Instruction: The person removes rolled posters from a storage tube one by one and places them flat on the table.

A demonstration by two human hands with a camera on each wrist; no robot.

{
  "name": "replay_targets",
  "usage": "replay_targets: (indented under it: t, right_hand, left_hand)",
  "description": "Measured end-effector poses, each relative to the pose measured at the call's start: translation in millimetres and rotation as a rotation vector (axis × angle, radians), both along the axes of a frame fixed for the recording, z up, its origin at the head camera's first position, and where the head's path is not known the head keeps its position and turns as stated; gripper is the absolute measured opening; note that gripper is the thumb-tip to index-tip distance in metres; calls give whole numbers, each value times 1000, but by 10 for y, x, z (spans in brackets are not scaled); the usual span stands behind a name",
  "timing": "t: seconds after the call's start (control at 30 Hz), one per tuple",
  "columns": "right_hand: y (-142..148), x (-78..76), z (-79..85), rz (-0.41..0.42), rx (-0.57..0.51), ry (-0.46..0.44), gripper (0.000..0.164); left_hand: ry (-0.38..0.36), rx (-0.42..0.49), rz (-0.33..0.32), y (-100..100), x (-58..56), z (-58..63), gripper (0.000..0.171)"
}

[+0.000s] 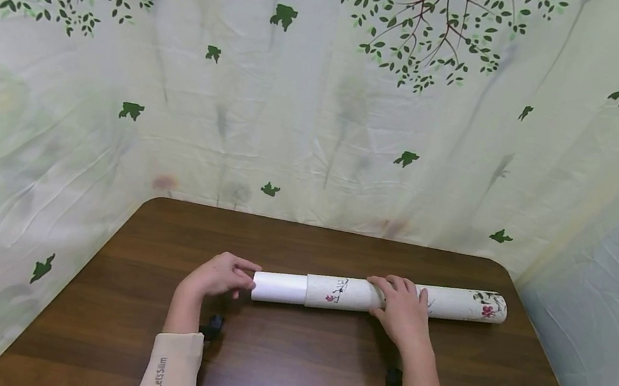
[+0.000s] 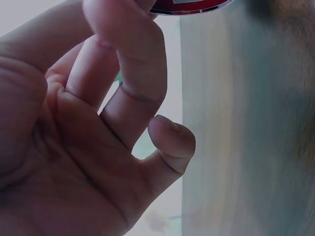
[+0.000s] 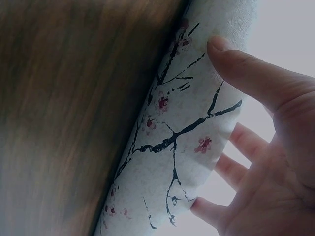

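Observation:
A long white tube [image 1: 459,305] printed with dark branches and pink blossoms lies across the table, its plain white narrower section [image 1: 279,288] protruding at the left. At that left end, the thumb and fingertips of my left hand [image 1: 218,275] pinch the rim. The left wrist view shows part of a dark red round end [image 2: 194,6] beyond the curled fingers. My right hand [image 1: 405,311] grips the printed section near its middle from above. In the right wrist view, the thumb [image 3: 241,64] is on one side and the fingertips are partly hidden behind the tube.
The brown wooden table [image 1: 286,367] has rounded far corners. Behind it and along the sides hangs a pale curtain [image 1: 327,121] with printed leaves and branches. Dark wrist straps show at both wrists.

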State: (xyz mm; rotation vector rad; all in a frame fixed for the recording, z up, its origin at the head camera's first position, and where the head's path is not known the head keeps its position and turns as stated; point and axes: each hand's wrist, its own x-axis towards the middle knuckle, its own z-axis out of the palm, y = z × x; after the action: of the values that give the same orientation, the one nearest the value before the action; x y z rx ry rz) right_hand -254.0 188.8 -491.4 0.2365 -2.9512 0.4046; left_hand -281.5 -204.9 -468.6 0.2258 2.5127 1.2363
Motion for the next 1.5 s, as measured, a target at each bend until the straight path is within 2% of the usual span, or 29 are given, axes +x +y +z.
replay_targets:
  t: [0.43, 1.03, 1.5]
  right_hand:
    - [16, 13, 24, 6, 6, -6, 60]
    - [117, 8, 20, -7, -9, -26, 61]
    - [228, 1, 25, -4, -26, -36, 61]
  left_hand:
    - [-26, 4, 54, -53, 10, 2, 45]
    - [-13, -24, 43, -117, 20, 7, 44]
    - [-29, 1, 39, -156, 32, 20, 45]
